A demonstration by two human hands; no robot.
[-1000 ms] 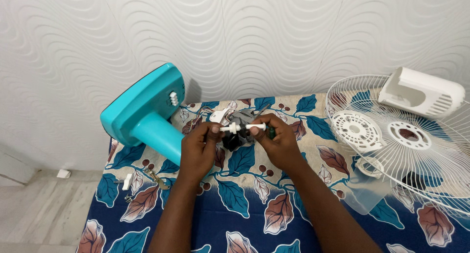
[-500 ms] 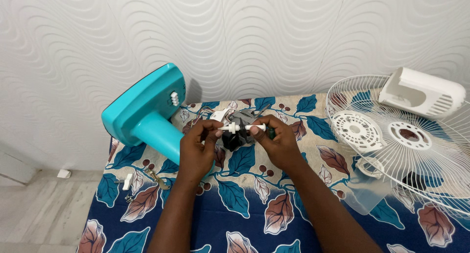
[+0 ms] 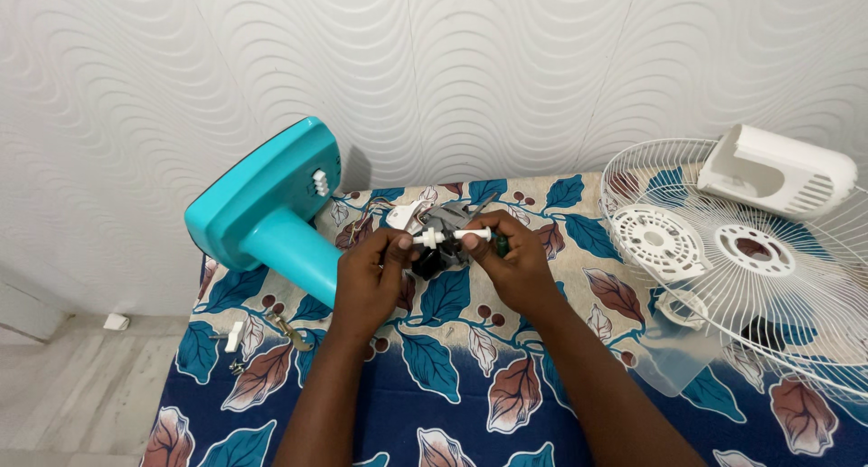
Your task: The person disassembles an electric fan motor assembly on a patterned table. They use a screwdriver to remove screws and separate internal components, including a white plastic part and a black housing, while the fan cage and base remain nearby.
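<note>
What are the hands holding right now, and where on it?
Both grip a small white spindle: left hand pinches its left end, right hand its right end, above the dark motor part.

The base (image 3: pixel 262 209) was smooth turquoise plastic with a soft sheen. The grille (image 3: pixel 796 304) was thin white-coated wire. The cloth (image 3: pixel 452 377) looked matt, printed with leaves. The wall (image 3: pixel 506 69) was matt, ribbed in waves.

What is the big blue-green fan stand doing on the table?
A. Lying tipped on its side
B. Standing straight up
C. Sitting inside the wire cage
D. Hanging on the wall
A: the turquoise fan stand lies tipped over on the flowered tablecloth, left of both hands.
</note>
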